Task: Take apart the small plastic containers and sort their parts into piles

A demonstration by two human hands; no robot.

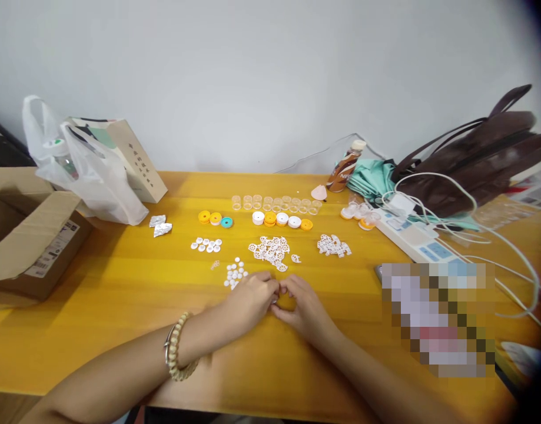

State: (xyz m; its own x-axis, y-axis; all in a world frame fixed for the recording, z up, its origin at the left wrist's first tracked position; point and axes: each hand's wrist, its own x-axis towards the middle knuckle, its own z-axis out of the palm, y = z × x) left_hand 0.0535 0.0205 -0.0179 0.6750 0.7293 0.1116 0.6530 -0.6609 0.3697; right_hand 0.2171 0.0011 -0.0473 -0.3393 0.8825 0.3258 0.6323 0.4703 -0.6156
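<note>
My left hand [252, 297] and my right hand [306, 309] meet low over the table, fingertips together. The left fingers are pinched, with a small whitish bit showing beneath them that I cannot make out. My right thumb and forefinger curl toward the same spot; whether they grip it is hidden. Small white round discs [234, 274] lie beside my left hand. Just beyond the fingers is a pile of white openwork plastic pieces [270, 249]. More white caps [207, 244] and small white parts [334, 245] sit to either side.
Behind stand clear plastic cups [276, 204] and yellow, white and teal round lids [270, 219]. Foil packets [163, 229], a cardboard box [40, 247] and a plastic bag [106, 182] are left. A drink bottle [345, 168], power strip [415, 238], cables and brown bag [473, 159] are right.
</note>
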